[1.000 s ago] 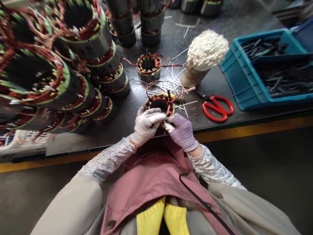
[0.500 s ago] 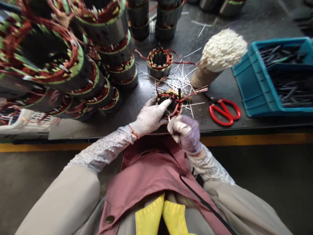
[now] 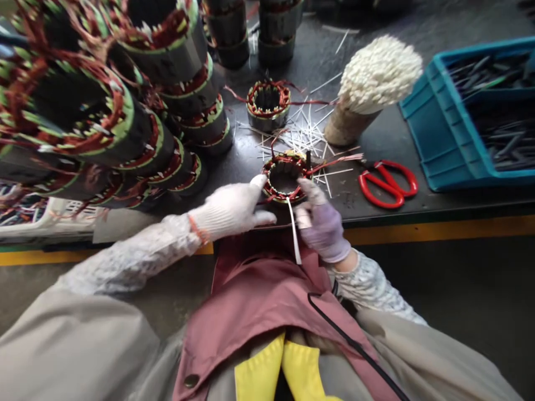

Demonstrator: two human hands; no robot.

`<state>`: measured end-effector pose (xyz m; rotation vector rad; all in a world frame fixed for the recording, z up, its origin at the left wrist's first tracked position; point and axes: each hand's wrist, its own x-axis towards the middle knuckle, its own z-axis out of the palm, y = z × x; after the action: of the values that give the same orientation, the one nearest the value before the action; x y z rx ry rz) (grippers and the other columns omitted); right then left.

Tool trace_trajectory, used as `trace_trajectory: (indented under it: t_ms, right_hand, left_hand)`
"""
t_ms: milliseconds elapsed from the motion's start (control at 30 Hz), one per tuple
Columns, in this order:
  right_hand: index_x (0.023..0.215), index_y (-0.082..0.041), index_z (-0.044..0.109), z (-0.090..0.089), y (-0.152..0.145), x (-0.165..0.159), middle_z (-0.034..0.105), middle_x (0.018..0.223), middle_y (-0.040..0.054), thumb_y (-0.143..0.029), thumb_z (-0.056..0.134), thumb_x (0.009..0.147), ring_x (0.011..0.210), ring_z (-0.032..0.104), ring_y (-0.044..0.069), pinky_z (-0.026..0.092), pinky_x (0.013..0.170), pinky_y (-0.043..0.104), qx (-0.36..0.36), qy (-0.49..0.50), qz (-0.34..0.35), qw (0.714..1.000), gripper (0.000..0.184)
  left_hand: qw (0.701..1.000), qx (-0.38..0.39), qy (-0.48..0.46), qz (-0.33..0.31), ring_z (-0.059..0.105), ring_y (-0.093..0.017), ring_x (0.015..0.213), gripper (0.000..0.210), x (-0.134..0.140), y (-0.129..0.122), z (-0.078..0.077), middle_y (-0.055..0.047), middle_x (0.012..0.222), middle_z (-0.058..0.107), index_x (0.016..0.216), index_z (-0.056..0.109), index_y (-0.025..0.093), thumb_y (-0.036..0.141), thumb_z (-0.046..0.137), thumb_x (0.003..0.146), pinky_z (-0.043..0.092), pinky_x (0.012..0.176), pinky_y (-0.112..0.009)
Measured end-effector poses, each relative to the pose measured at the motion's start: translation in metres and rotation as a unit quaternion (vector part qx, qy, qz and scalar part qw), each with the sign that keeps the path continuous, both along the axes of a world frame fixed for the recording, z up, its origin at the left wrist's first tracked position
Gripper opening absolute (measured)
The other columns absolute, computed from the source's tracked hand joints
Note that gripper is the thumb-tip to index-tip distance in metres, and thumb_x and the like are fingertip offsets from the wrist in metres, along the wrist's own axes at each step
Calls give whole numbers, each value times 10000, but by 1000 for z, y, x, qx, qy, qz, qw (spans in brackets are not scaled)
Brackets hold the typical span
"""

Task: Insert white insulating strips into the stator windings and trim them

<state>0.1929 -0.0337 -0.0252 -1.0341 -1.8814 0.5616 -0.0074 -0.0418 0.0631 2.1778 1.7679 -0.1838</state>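
Counter point(image 3: 240, 161): dark, strewn with white sticks point(image 3: 304, 131)
Wound ring point(image 3: 286, 168): near the front edge, between both hands
White tie point(image 3: 294, 231): hanging from the ring's near side, ungripped
Left hand point(image 3: 234, 209): opened, at the left rim
Right hand point(image 3: 325, 225): loosely parted, at the right rim

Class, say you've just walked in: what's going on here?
A gloved person has both hands at the nearer wire-wound ring. The left hand, fingers spread, is at its left side; the right hand is at its right. A white strip hangs from the ring's near edge, beside the right hand. Another ring sits behind, and red-handled scissors lie to the right.
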Motion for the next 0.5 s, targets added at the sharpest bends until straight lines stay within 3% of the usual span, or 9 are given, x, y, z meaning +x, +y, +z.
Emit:
trace_trajectory:
  t_ms: [67, 133, 233, 333, 433, 500]
  right_hand:
    - [1341, -169, 550, -10, -1, -3, 642, 1298, 136, -275, 516, 931, 1130, 660, 252, 571, 931, 350, 52, -105, 14, 993, 424]
    - [1296, -158, 590, -11, 8, -5, 687, 1217, 133, -293, 527, 937, 1097, 677, 244, 579, 896, 323, 79, -145, 15, 986, 389]
    - [1214, -187, 646, -9, 31, 1, 727, 1116, 100, -322, 564, 931, 983, 711, 211, 583, 813, 282, 85, -149, 75, 982, 324]
    - [1170, -209, 670, -5, 49, 10, 738, 1050, 73, -349, 613, 907, 921, 716, 191, 577, 771, 268, 60, -143, 157, 975, 304]
    - [1143, -218, 679, 5, 59, 20, 743, 1002, 48, -344, 605, 916, 879, 714, 161, 572, 765, 249, 58, -113, 229, 965, 270]
    - [1114, -225, 684, 15, 66, 31, 741, 991, 35, -354, 624, 904, 871, 709, 156, 574, 771, 257, 55, -77, 231, 968, 253]
  left_hand:
    - [998, -35, 38, -36, 707, -283, 849, 525, 8, 11, 3, -103, 976, 728, 1359, 471, 190, 458, 541, 914, 485, 665, -322]
    - [991, -28, 67, -112, 701, -253, 802, 341, 11, 25, 3, -78, 927, 725, 1252, 568, 223, 347, 466, 950, 447, 629, -300]
    - [967, -5, 105, -234, 674, -223, 731, 268, -1, 46, 2, -53, 819, 701, 1119, 658, 254, 236, 488, 912, 414, 625, -297]
    - [946, 36, 97, -307, 639, -200, 698, 247, -18, 65, 3, -44, 757, 667, 1029, 694, 244, 175, 509, 880, 408, 651, -314]
    - [913, 96, 66, -390, 627, -175, 760, 255, -26, 81, 1, -39, 913, 700, 989, 699, 267, 147, 493, 900, 398, 668, -305]
    - [889, 132, 65, -433, 629, -164, 807, 268, -26, 88, -2, -27, 1123, 698, 993, 699, 281, 134, 490, 911, 389, 649, -293]
